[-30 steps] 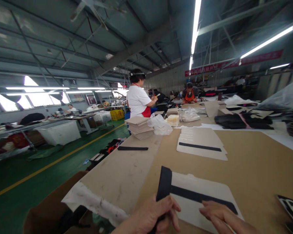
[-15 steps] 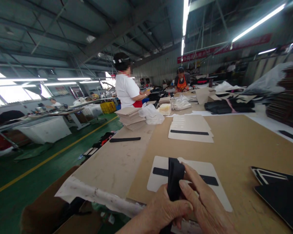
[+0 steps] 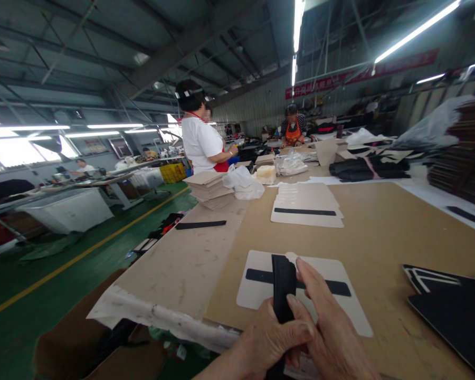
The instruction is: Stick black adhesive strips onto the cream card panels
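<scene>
A bundle of black strips (image 3: pixel 284 282) stands upright, with my left hand (image 3: pixel 267 338) closed round its lower part. My right hand (image 3: pixel 326 327) is against the bundle's right side, its fingers partly spread and the fingertips near the top edge. Behind both hands lies a pale board (image 3: pixel 350 269) with a black strip (image 3: pixel 336 287) across it. Farther back is a fanned stack of pale boards (image 3: pixel 306 198), the front one bearing a black strip (image 3: pixel 304 211). One loose black strip (image 3: pixel 200 225) rests on the table to the left.
Black panels (image 3: pixel 455 316) lie at the right edge of the tan board (image 3: pixel 383 227). Brown card pieces (image 3: pixel 209 187) and plastic bags (image 3: pixel 243 182) stand at the table's far left. A person in a white shirt (image 3: pixel 200 142) works beyond; another wears an orange apron (image 3: pixel 293 132).
The fingers of my right hand have opened slightly away from the top of the bundle. The view has shifted a little. The person in white has moved slightly.
</scene>
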Tool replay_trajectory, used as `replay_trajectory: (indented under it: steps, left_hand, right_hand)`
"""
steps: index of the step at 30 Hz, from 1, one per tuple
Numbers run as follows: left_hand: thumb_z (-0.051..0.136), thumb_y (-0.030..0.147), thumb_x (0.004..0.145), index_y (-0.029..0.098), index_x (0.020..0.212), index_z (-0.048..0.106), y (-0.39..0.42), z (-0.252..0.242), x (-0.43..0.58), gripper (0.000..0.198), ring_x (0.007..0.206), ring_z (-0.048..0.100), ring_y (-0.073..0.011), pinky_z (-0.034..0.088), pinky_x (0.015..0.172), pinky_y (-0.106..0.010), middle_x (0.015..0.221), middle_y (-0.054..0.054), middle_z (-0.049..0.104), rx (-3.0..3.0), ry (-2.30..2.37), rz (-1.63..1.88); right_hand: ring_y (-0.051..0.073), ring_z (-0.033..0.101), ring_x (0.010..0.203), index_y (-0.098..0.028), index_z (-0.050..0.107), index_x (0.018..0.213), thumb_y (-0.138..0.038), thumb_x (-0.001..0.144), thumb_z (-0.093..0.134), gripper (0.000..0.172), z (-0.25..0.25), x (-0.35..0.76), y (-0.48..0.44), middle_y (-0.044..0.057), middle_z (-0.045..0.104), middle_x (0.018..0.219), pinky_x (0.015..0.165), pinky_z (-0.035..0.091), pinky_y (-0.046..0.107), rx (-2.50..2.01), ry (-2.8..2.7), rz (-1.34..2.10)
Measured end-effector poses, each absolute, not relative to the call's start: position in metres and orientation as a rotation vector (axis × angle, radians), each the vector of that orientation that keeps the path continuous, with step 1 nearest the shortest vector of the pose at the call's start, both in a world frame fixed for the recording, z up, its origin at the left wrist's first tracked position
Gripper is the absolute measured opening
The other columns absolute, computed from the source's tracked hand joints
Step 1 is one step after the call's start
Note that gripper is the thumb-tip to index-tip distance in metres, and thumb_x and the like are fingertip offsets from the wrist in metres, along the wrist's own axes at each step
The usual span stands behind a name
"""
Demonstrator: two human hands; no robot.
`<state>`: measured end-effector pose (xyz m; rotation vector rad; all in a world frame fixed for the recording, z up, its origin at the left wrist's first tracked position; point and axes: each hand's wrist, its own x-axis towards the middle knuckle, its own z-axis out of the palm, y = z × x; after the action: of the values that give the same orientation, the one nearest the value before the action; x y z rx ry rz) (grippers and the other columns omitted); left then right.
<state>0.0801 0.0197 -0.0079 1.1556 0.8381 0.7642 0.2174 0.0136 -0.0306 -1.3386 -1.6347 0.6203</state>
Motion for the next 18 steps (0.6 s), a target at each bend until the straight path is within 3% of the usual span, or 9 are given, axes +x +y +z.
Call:
replay_trajectory:
  steps: [4,6,8,14,18]
  left_hand:
    - [0.081,0.067,0.06,0.01,0.102,0.07,0.02,-0.009,0.08,0.072,0.041,0.042,-0.0059,0.034,0.039,-0.017,0.057,0.002,0.056,1.157,0.793,0.768]
    - [0.081,0.065,0.061,0.01,0.115,0.067,0.021,-0.01,0.08,0.078,0.044,0.044,-0.0061,0.036,0.04,-0.017,0.065,-0.001,0.06,1.159,0.776,0.767]
    - [0.081,0.064,0.062,0.01,0.121,0.065,0.022,-0.012,0.081,0.081,0.045,0.044,-0.0062,0.037,0.041,-0.017,0.068,-0.002,0.061,1.16,0.77,0.758]
    - [0.08,0.069,0.061,0.008,0.114,0.068,0.022,-0.015,0.083,0.081,0.041,0.044,-0.0063,0.035,0.039,-0.017,0.058,0.0,0.057,1.155,0.819,0.761]
    - [0.078,0.074,0.058,0.007,0.083,0.07,0.021,-0.018,0.084,0.072,0.039,0.045,-0.0069,0.033,0.039,-0.018,0.054,-0.001,0.056,1.146,0.866,0.78]
  right_hand:
    - [0.028,0.059,0.121,-0.022,0.037,0.152,-0.054,0.095,0.045,0.065,-0.022,0.218,0.01,0.012,0.052,0.145,0.099,0.053,0.043,-1.321,-1.442,0.969]
    - [0.026,0.063,0.114,-0.022,0.036,0.152,-0.057,0.094,0.047,0.069,-0.018,0.219,0.009,0.013,0.055,0.142,0.091,0.057,0.038,-1.285,-1.338,1.106]
    - [0.024,0.063,0.116,-0.021,0.039,0.15,-0.056,0.093,0.049,0.068,-0.016,0.221,0.009,0.012,0.056,0.14,0.093,0.056,0.034,-1.23,-1.299,1.174]
    - [0.024,0.06,0.12,-0.024,0.053,0.14,-0.051,0.093,0.053,0.054,-0.016,0.226,0.009,0.01,0.055,0.142,0.095,0.054,0.032,-1.173,-1.338,1.053]
    - [0.022,0.048,0.134,-0.026,0.062,0.131,-0.046,0.093,0.054,0.043,-0.021,0.229,0.01,0.006,0.048,0.148,0.103,0.049,0.03,-1.157,-1.348,0.88]
